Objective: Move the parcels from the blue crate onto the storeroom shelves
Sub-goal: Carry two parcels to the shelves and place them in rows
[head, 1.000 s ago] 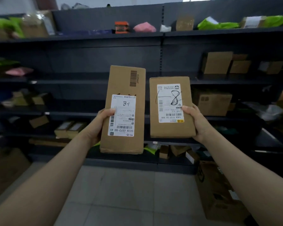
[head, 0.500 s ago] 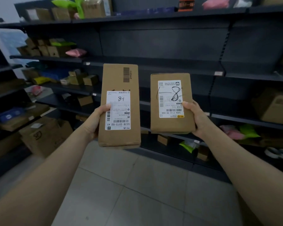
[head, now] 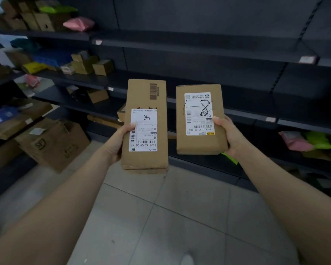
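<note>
Shelves (head: pixel 199 51) slid right, left parcel (head: pixel 144 125), right parcel (head: pixel 199 119)

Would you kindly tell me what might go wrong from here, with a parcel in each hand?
1. The left hand grips the taller parcel by one edge only; it might tip or slip out.
2. The shorter parcel in the right hand reads 1-8, the taller one 8-1; they may get shelved in each other's spots.
3. With both hands full, the carton on the floor may trip you.
</note>
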The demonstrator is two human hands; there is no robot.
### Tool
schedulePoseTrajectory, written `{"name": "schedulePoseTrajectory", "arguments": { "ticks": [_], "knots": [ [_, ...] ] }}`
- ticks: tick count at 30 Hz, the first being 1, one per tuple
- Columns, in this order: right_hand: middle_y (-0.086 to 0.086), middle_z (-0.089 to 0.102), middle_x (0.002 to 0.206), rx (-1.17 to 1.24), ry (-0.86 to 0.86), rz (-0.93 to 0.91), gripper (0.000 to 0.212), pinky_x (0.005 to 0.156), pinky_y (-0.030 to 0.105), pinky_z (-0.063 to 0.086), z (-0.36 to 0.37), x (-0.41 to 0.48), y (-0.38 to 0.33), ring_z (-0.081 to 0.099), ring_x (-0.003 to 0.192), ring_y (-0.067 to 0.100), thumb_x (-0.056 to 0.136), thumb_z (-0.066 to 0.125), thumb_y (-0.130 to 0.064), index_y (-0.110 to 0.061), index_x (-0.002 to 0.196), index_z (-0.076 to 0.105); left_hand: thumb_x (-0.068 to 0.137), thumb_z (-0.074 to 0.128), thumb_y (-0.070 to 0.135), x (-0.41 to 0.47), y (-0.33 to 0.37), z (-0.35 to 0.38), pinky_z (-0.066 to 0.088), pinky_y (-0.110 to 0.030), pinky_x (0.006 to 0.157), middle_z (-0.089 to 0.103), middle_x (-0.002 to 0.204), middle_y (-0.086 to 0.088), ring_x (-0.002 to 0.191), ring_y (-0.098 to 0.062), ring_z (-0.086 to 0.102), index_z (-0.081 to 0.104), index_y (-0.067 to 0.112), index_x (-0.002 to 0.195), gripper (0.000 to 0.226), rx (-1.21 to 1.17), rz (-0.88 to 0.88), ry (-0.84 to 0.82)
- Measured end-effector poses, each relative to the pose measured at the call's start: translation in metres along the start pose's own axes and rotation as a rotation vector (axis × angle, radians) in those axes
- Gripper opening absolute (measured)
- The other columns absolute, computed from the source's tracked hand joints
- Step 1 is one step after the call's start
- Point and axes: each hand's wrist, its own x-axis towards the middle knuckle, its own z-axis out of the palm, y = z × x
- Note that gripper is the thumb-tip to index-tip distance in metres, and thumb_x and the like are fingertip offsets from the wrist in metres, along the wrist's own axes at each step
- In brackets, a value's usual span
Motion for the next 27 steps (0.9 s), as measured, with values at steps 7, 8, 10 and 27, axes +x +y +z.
{"name": "schedulePoseTrajectory", "arguments": {
  "ticks": [7, 8, 10, 27],
  "knots": [
    [0.007, 0.071, 0.111, -0.042, 0.006, 0.076, 0.063, 0.078, 0.051, 0.057, 0.013, 0.086, 0.002, 0.069, 0.099, 0.029, 0.082, 0.072, -0.025, -0.028, 0.137, 0.042, 0.080, 0.062, 0.044, 0.067, 0.000, -0.026, 0.049, -0.048, 0.096, 0.070, 0.113, -0.013, 0.104, -0.033, 0.065, 0.062, 0.017, 0.120, 0.048, 0.036, -0.072, 0.046],
    [0.007, 0.071, 0.111, -0.037, 0.004, 0.090, 0.060, 0.073, 0.048, 0.058, 0.017, 0.096, 0.003, 0.069, 0.097, 0.028, 0.083, 0.071, -0.025, -0.029, 0.135, 0.043, 0.084, 0.061, 0.043, 0.075, 0.000, -0.030, 0.051, -0.047, 0.093, 0.071, 0.112, -0.013, 0.100, -0.031, 0.067, 0.063, 0.017, 0.118, 0.043, 0.038, -0.079, 0.062],
    [0.007, 0.071, 0.112, -0.030, -0.010, 0.118, 0.059, 0.068, 0.044, 0.058, 0.025, 0.116, 0.006, 0.070, 0.097, 0.027, 0.082, 0.072, -0.026, -0.028, 0.134, 0.044, 0.089, 0.058, 0.040, 0.091, 0.002, -0.042, 0.056, -0.041, 0.085, 0.072, 0.107, -0.011, 0.091, -0.026, 0.070, 0.064, 0.018, 0.115, 0.034, 0.037, -0.094, 0.084],
    [0.006, 0.070, 0.114, -0.093, 0.145, 0.230, 0.056, 0.082, 0.048, 0.056, 0.096, 0.249, 0.077, 0.068, 0.101, 0.028, 0.085, 0.069, -0.030, -0.026, 0.134, 0.043, 0.082, 0.061, 0.051, 0.280, -0.012, -0.168, 0.048, -0.046, 0.098, 0.073, 0.105, -0.009, 0.102, -0.030, 0.067, 0.066, 0.018, 0.114, 0.047, 0.257, -0.426, -0.032]
  ]
}}
